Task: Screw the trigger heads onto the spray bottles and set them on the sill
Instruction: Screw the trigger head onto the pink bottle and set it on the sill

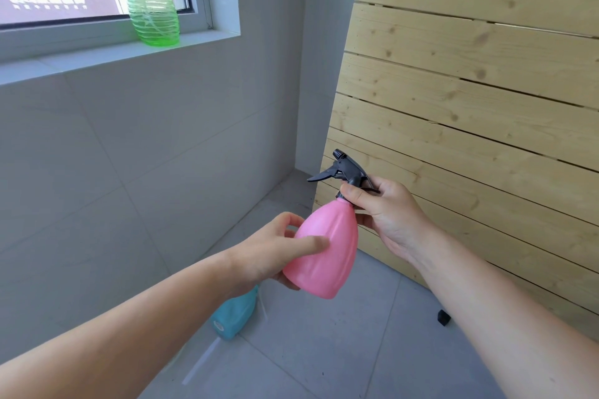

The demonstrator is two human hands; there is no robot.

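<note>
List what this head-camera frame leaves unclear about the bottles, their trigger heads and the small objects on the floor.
- Pink bottle neck joint: the right hand covers it, so how far the black trigger head is screwed on is unknown.
- Green bottle on the sill: its head is cut off by the top edge.
- Blue bottle on the floor: mostly hidden behind the left hand and forearm.
- Small black item on the floor: too small to identify.
</note>
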